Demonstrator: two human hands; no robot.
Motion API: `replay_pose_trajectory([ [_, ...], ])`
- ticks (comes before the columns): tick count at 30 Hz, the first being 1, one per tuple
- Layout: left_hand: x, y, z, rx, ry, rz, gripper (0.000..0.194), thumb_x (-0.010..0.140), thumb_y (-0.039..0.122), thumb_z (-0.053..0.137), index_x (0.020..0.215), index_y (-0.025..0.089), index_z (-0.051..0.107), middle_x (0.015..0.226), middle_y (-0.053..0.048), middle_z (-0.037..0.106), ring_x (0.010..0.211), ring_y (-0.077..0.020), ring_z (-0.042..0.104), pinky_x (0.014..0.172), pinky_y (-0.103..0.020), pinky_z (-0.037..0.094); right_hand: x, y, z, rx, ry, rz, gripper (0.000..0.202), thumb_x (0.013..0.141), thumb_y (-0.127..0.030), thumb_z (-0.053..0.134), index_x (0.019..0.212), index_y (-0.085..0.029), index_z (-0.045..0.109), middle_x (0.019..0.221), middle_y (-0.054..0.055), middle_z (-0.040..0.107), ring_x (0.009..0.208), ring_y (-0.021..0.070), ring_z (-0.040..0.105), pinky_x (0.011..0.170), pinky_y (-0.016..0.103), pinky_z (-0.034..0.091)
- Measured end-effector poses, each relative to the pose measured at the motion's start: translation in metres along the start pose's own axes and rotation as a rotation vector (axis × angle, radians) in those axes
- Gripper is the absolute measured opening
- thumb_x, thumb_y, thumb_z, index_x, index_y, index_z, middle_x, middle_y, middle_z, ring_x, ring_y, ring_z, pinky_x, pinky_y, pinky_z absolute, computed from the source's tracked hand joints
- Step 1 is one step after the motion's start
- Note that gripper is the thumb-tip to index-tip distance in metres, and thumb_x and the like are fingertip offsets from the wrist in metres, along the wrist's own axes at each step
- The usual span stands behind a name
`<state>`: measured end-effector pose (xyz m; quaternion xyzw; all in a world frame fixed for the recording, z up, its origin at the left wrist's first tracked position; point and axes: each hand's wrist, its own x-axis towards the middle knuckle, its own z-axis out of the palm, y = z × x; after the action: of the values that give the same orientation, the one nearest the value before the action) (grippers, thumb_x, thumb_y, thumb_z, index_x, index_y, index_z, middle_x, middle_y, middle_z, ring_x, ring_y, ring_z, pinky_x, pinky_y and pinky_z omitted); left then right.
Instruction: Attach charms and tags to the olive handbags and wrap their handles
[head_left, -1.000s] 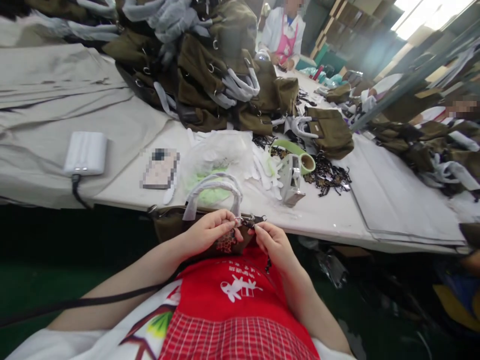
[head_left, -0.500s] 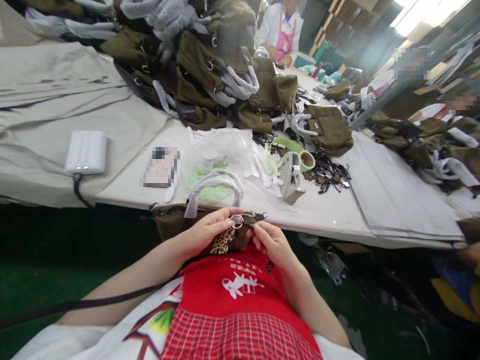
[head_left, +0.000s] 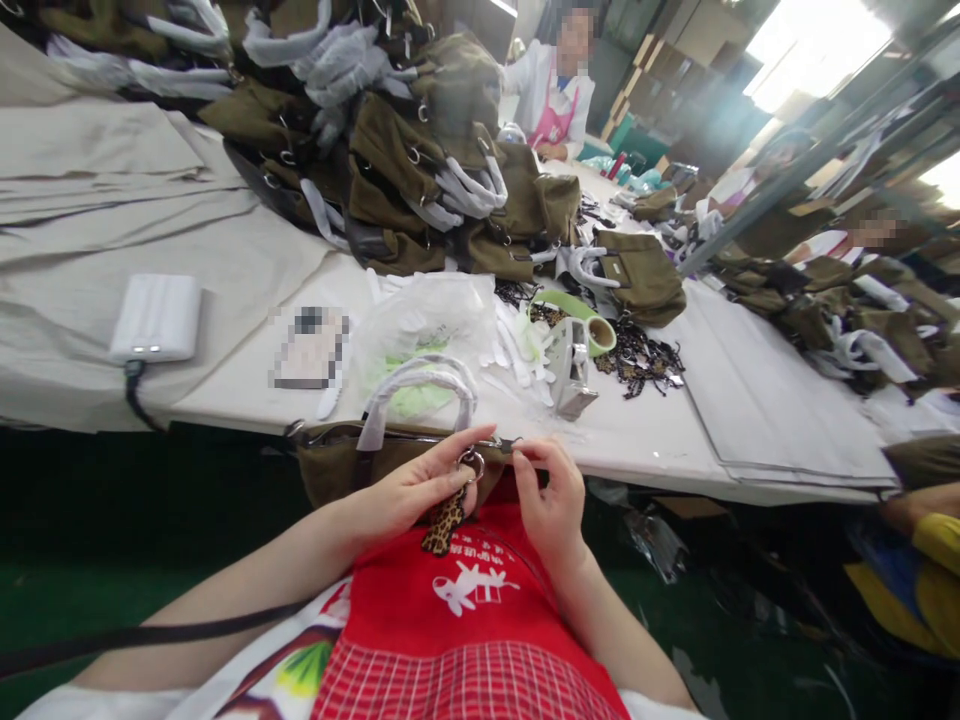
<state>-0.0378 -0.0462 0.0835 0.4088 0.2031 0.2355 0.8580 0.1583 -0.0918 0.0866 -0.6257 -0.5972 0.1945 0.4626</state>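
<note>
An olive-brown handbag (head_left: 330, 470) with a zipped top and plastic-wrapped handles (head_left: 416, 372) lies against the table's front edge before me. My left hand (head_left: 416, 488) is closed on a leopard-print charm (head_left: 448, 520) with a silver ring (head_left: 472, 460), over the bag's right part. The charm hangs below my fingers. My right hand (head_left: 555, 500) is closed in a pinch at the dark end tab (head_left: 504, 444) of the bag's zip, thumb and forefinger together at its tip. Any small piece inside that pinch is hidden.
A tape dispenser (head_left: 571, 370) with green tape, a clear plastic bag (head_left: 420, 310), a phone (head_left: 311, 348) and a white power bank (head_left: 157, 318) lie on the table. Behind are piled olive bags (head_left: 390, 170) and leopard charms (head_left: 641, 360). A co-worker (head_left: 555, 95) stands at the far side.
My right hand has moved from a dark cord by the ring up to the bag's zip end. The charm now hangs lower from my left hand. The view has shifted slightly.
</note>
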Motion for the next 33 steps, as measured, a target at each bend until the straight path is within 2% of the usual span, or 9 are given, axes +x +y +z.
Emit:
replay_pose_trajectory([
  [4,0.004,0.001,0.003,0.121,0.023,0.086,0.055,0.092,0.043,0.057,0.143,0.029,0.041,0.095,-0.002,0.067,0.082,-0.0128,0.062,0.076,-0.026,0.048,-0.011,-0.018,0.003,0.139,-0.195,-0.015,0.012,0.089,-0.029,0.062,0.096,-0.023,0.069,0.084,0.006,0.065,0.076,0.0206,0.058,0.071,0.035,0.048],
  [7,0.009,-0.003,0.003,0.368,0.095,0.188,0.039,0.093,0.040,0.054,0.127,0.022,0.052,0.117,-0.008,0.065,0.106,-0.0192,0.061,0.091,-0.031,0.048,-0.014,-0.018,0.011,0.227,-0.186,0.055,0.014,0.088,-0.032,0.064,0.095,-0.023,0.071,0.083,0.005,0.063,0.075,0.0192,0.058,0.069,0.033,0.048],
  [10,0.009,-0.005,0.000,0.674,0.158,0.237,0.032,0.094,0.037,0.050,0.119,0.019,0.053,0.097,-0.005,0.069,0.087,-0.0169,0.064,0.078,-0.028,0.050,-0.011,-0.008,0.014,0.319,-0.183,0.167,0.020,0.088,-0.038,0.063,0.081,-0.022,0.072,0.076,0.003,0.061,0.070,0.0169,0.056,0.066,0.031,0.046],
  [13,0.004,0.003,-0.004,0.914,0.132,0.199,0.029,0.094,0.035,0.049,0.116,0.019,0.057,0.071,0.002,0.065,0.062,-0.0128,0.059,0.062,-0.023,0.045,-0.006,0.000,0.011,0.447,-0.215,0.278,0.027,0.086,-0.044,0.065,0.072,-0.021,0.069,0.072,0.002,0.061,0.068,0.0158,0.054,0.066,0.029,0.045],
  [16,-0.001,0.018,-0.005,1.046,0.081,0.199,0.030,0.096,0.035,0.044,0.099,0.019,0.068,0.067,0.001,0.066,0.060,-0.0123,0.059,0.061,-0.022,0.043,-0.005,0.004,0.009,0.606,-0.242,0.387,0.033,0.084,-0.049,0.066,0.069,-0.020,0.064,0.067,0.000,0.058,0.064,0.0151,0.051,0.062,0.027,0.044],
  [19,0.000,0.029,-0.004,1.130,0.140,0.278,0.035,0.096,0.034,0.044,0.085,0.016,0.072,0.070,-0.002,0.067,0.065,-0.0135,0.059,0.063,-0.023,0.042,-0.007,0.006,0.011,0.728,-0.338,0.449,0.035,0.084,-0.051,0.066,0.070,-0.020,0.061,0.069,0.000,0.058,0.064,0.0148,0.051,0.063,0.027,0.044],
  [22,0.004,0.031,0.001,1.114,0.194,0.325,0.027,0.092,0.033,0.053,0.085,0.016,0.073,0.075,-0.004,0.069,0.070,-0.0146,0.060,0.066,-0.024,0.044,-0.008,0.008,0.015,0.732,-0.426,0.442,0.035,0.085,-0.051,0.065,0.070,-0.019,0.061,0.071,0.000,0.057,0.066,0.0146,0.051,0.068,0.028,0.044],
  [27,0.010,0.018,0.007,0.864,0.235,0.244,0.027,0.087,0.034,0.060,0.072,0.015,0.070,0.067,-0.002,0.067,0.062,-0.0123,0.057,0.060,-0.022,0.044,-0.011,0.010,0.021,0.759,-0.412,0.386,0.040,0.083,-0.054,0.066,0.065,-0.019,0.058,0.087,0.003,0.060,0.082,0.0172,0.054,0.078,0.029,0.047],
  [33,0.008,-0.001,0.004,0.590,0.386,0.203,0.029,0.085,0.040,0.063,0.072,0.014,0.063,0.056,0.001,0.060,0.050,-0.0117,0.055,0.052,-0.023,0.045,-0.022,0.013,0.030,0.912,-0.525,0.640,0.039,0.079,-0.059,0.068,0.084,-0.023,0.054,0.073,-0.001,0.059,0.063,0.0149,0.056,0.060,0.027,0.049],
])
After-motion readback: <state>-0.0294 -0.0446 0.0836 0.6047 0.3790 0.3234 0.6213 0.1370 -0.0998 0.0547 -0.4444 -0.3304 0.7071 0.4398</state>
